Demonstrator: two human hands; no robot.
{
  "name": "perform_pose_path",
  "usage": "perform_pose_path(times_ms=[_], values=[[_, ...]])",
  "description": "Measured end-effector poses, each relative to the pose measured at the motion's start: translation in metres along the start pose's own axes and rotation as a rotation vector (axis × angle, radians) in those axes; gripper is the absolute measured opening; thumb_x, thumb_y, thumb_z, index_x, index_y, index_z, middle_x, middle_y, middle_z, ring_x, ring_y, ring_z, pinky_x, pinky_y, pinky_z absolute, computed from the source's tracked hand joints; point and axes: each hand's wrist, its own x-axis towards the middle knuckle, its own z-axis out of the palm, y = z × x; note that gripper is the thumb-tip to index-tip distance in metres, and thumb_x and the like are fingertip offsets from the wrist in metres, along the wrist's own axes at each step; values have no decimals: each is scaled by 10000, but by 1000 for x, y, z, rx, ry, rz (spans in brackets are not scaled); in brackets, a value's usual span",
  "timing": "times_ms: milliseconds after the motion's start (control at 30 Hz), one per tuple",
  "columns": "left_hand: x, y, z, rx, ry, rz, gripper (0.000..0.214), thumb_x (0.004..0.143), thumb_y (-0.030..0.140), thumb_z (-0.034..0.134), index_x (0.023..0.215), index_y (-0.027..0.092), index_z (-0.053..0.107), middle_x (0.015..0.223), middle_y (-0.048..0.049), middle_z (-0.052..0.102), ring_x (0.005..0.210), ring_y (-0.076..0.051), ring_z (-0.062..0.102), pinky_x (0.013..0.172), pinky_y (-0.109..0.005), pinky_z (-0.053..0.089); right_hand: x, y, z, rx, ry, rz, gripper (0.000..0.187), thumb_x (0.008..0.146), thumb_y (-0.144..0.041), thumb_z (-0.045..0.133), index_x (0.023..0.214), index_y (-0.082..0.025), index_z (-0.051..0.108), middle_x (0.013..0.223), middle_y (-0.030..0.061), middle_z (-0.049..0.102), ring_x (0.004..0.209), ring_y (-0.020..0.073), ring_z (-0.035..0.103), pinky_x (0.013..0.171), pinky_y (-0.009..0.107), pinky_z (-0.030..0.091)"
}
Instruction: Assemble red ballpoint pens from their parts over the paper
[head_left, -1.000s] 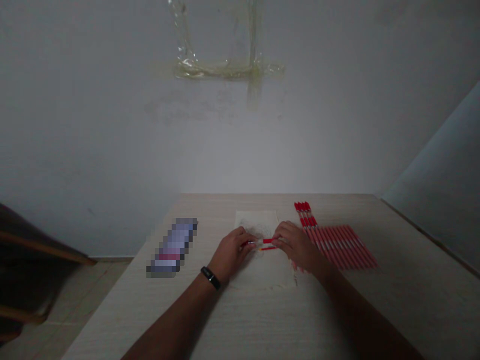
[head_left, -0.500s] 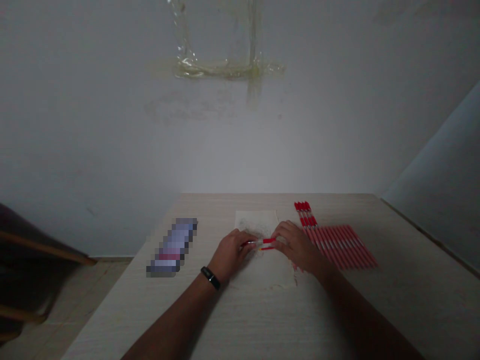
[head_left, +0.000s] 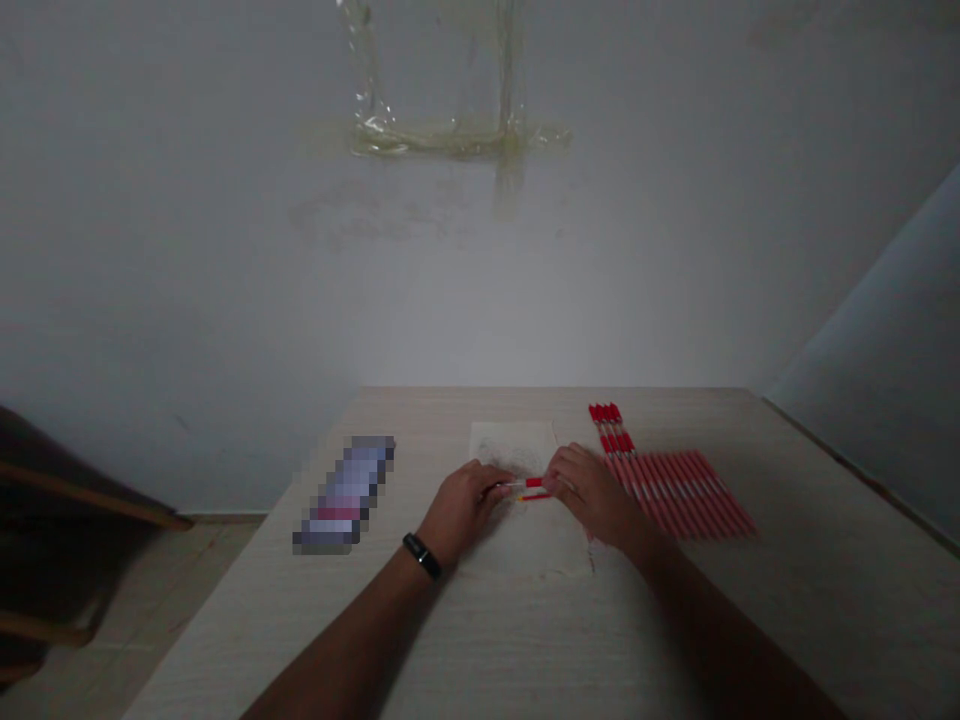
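Head view: slim red-and-clear pen pieces, light, stiff and probably slippery, best pinched along the barrels, held between both hands above a sheet of paper mid-table. Left hand with fingers closed on the left ends, right hand with fingers curled over the right ends. Forearms angled inward from the near edge, a row of red pens just to the right.

The left wrist wears a black band, probably a fitness tracker.
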Motion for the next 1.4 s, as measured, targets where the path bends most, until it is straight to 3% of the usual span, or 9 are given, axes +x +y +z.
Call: perform_pose_path(times_ms=[367, 733, 1167, 1400], values=[[-2, 0, 5, 38, 61, 39, 289, 982, 396, 513, 1023, 231, 747, 873, -55, 736, 800, -193, 605, 743, -292, 427, -1, -8, 8, 102, 43, 68, 321, 1026, -242, 433, 719, -198, 515, 778, 15, 552, 788, 183, 518, 751, 324, 390], [-1, 0, 6, 72, 86, 33, 268, 971, 382, 540, 1049, 229, 746, 894, -59, 732, 817, -197, 609, 755, -294, 442, -1, -6, 11, 120, 68, 100, 345, 1020, -246, 461, 680, -190, 481, 731, -3, 526, 749, 162, 502, 726, 300, 361], [-3, 12, 9, 0, 88, 4, 233, 955, 329, 565, 1120, 237, 701, 962, -42, 726, 837, -181, 627, 771, -279, 444, 1, -5, 11, 122, 81, 92, 379, 1028, -299, 461, 684, -184, 567, 771, 15, 560, 787, 168, 532, 743, 307, 388], [-4, 10, 7, -4, 50, -47, 187, 929, 281, 562, 1048, 208, 686, 926, -42, 707, 782, -166, 613, 704, -252, 424, -1, 0, 2, -14, 52, 72, 221, 976, -286, 575, 801, -188, 669, 835, 30, 620, 862, 183, 566, 778, 315, 407]])
